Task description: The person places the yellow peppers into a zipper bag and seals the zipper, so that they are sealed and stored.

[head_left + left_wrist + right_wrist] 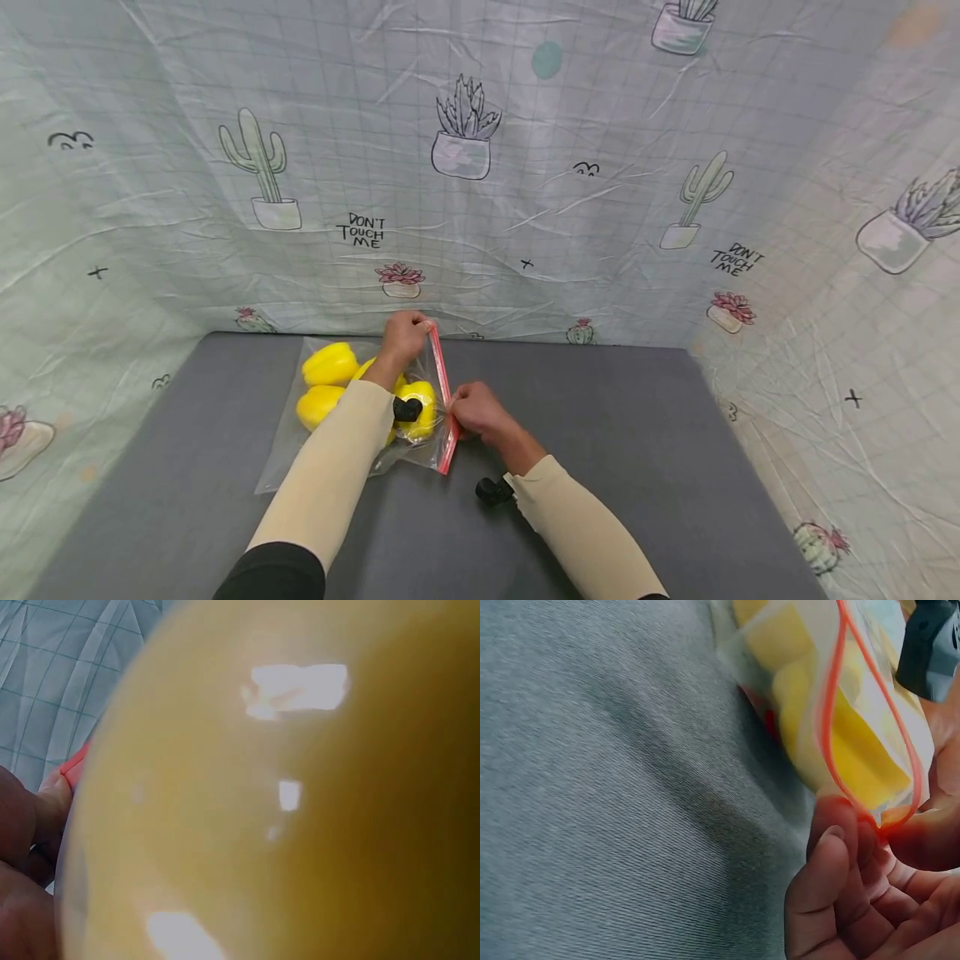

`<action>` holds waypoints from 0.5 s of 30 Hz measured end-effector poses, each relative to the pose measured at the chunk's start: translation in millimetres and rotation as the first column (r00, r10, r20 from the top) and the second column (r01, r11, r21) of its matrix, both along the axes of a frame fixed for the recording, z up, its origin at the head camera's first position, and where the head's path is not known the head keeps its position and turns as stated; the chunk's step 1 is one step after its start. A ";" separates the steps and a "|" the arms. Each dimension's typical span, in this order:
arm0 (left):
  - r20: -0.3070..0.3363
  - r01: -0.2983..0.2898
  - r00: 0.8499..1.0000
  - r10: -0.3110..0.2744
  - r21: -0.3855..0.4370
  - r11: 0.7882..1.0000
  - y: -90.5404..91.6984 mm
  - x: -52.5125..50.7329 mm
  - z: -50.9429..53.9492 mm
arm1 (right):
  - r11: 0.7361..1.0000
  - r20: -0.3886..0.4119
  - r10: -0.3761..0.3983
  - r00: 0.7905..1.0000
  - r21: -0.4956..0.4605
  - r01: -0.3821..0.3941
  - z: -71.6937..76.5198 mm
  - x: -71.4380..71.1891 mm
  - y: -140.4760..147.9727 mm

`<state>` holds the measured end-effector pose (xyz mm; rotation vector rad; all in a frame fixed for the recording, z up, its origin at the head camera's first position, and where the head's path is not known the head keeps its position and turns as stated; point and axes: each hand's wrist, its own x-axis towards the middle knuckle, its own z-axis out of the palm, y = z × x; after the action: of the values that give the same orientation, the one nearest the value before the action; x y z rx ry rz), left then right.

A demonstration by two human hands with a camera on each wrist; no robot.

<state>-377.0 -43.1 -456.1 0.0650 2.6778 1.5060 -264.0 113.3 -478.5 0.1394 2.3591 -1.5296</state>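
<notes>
Several yellow bell peppers [330, 364] lie inside a clear zip bag [279, 458], which rests on its side with its red zip strip [440, 360] toward the right. My left hand [405, 335] pinches the strip's far end. Lower along the strip, my right hand [480, 410] pinches it between thumb and fingers. In the right wrist view the strip's two red edges [829, 712] stand apart above the pinch of my right hand [855, 900]. One pepper [247, 787] fills most of the left wrist view, with part of my left hand [26, 907] at the left edge.
The bag lies on a dark grey tabletop [600, 425]. A pale curtain [525, 217] printed with cacti hangs behind the table and along both sides. Black wrist cameras sit on the left wrist [407, 409] and right wrist [493, 492].
</notes>
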 end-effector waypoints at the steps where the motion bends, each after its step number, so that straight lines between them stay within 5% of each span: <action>1: 0.002 -0.006 1.000 0.006 -0.003 1.000 -0.3 0.0 0.5 | 1.000 0.002 0.005 1.000 0.002 -0.005 -0.2 1.3 -0.1; 15: 0.012 -0.011 1.000 0.011 0.003 1.000 -1.4 -1.1 2.1 | 0.994 0.073 0.082 0.994 -0.072 -0.077 -4.8 21.1 6.8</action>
<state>-378.1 -44.5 -454.0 0.0414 2.6712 1.5082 -242.9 120.1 -483.3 0.0846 2.2235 -1.5386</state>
